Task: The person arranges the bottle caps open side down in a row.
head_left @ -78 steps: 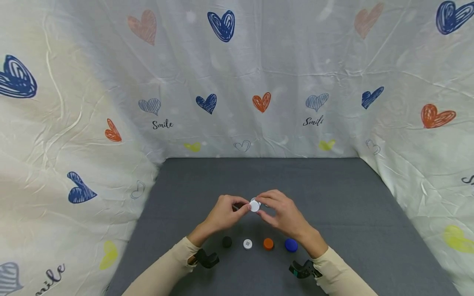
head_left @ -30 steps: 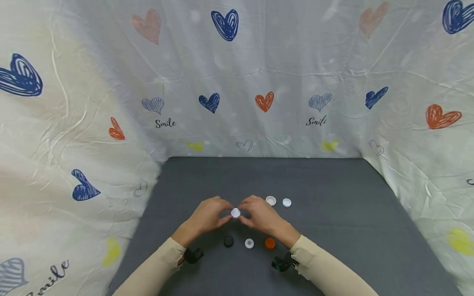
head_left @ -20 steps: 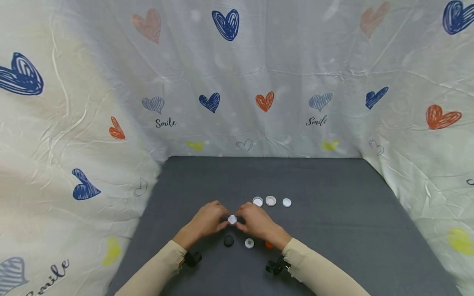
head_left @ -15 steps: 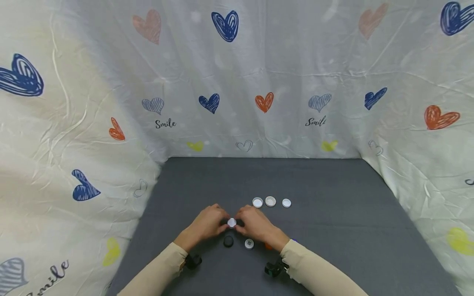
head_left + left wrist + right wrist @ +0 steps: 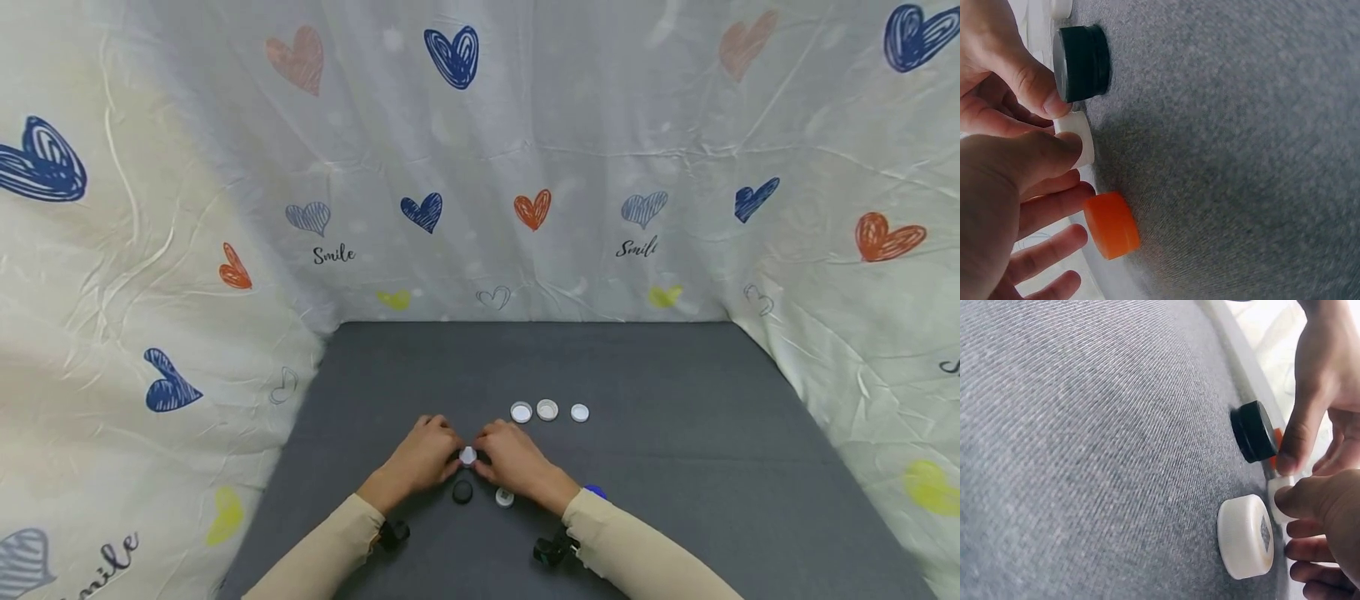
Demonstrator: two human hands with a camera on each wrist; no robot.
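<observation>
A small white bottle cap (image 5: 468, 456) sits between my two hands, low over the grey table. My left hand (image 5: 422, 458) pinches its left side with thumb and fingers. My right hand (image 5: 517, 460) pinches its right side; the thumbs of both hands show on the white cap (image 5: 1086, 139) in the left wrist view. Just in front of it stands a black cap (image 5: 462, 492). An orange cap (image 5: 1112, 226) stands beside my left fingertips in the left wrist view; my left hand hides it in the head view. Whether the held cap touches the table I cannot tell.
A white cap (image 5: 505, 497) stands in the front row, with a blue cap (image 5: 595, 492) partly behind my right forearm. Farther back lie three white caps: one (image 5: 521, 412), a second (image 5: 547, 410) and a third (image 5: 580, 412). A printed curtain (image 5: 480, 150) surrounds the grey table (image 5: 675, 400).
Both hands have come down and toward me with the white cap, slightly leftward, baring the three white caps behind. My right wrist now covers the orange cap in the front row.
</observation>
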